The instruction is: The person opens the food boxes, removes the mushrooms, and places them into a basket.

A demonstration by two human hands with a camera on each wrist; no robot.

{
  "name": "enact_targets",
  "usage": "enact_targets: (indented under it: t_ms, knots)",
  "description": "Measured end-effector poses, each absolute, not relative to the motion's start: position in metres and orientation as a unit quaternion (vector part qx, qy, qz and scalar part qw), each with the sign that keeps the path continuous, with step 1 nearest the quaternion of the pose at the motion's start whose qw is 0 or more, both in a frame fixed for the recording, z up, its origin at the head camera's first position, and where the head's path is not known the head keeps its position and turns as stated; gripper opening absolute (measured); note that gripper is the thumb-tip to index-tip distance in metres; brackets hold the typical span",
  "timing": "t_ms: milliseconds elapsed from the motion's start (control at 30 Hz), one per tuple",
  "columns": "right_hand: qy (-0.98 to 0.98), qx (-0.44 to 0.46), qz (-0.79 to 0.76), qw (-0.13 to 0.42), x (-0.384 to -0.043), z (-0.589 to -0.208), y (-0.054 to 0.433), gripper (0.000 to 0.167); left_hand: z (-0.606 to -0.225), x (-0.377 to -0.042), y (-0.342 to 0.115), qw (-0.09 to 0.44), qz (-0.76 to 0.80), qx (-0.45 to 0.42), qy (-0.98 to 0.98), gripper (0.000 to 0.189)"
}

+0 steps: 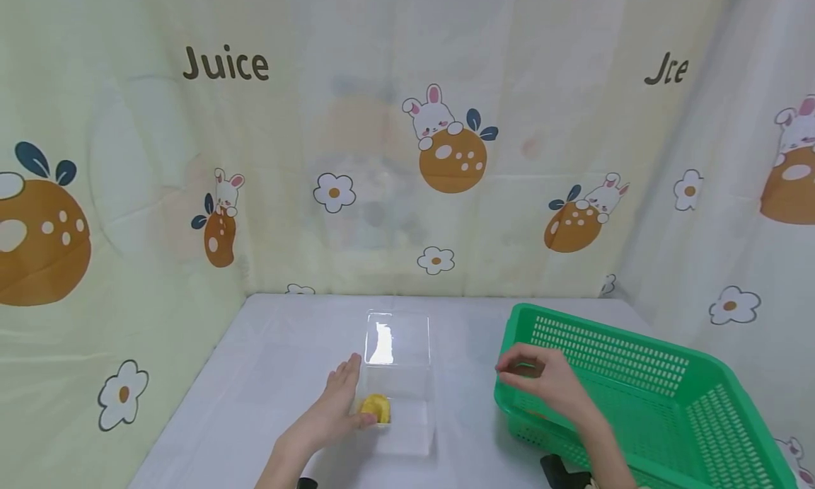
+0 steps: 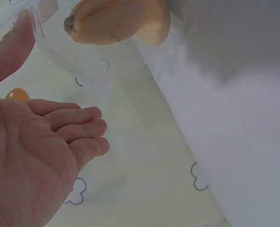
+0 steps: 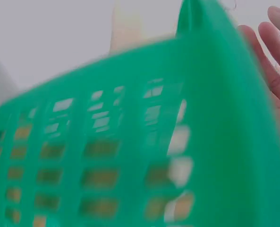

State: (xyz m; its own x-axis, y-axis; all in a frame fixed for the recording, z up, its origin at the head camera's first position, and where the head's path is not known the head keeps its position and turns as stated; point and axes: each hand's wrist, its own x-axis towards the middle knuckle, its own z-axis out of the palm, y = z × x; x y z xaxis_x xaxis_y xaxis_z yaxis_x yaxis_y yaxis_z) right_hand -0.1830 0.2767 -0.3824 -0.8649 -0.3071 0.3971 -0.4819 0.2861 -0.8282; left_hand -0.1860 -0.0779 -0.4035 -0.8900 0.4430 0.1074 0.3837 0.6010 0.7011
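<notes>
A clear plastic box (image 1: 407,432) stands on the table with its lid (image 1: 407,340) laid back on the far side. Inside it, at the left, is a plump yellow fruit (image 1: 376,406), banana-like; the left wrist view shows its dark tip. My left hand (image 1: 334,407) is at the box's left side with fingers extended, its thumb overlapping the wall near the fruit. In the left wrist view the palm of the left hand (image 2: 45,142) is bare. Over the left rim of a green basket (image 1: 643,397), my right hand (image 1: 541,379) has bent, relaxed fingers and nothing visible between them.
The basket fills the right of the table, with a bit of something orange (image 1: 537,414) low at its left end. Brownish-yellow shapes (image 3: 99,177) show through its slots in the right wrist view. A patterned curtain (image 1: 382,227) hangs behind the table.
</notes>
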Motion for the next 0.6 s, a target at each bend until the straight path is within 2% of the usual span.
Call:
enact_targets:
  t_ms: [167, 600]
  knots:
    - [-0.784, 0.295, 0.542, 0.072, -0.192, -0.376, 0.250, 0.010, -0.406, -0.187, -0.080, 0.042, 0.382, 0.229, 0.894, 0.093]
    - [-0.861, 0.332, 0.375, 0.090, -0.215, -0.383, 0.173, 0.023, -0.408, -0.194, -0.080, 0.032, 0.379, 0.231, 0.896, 0.093]
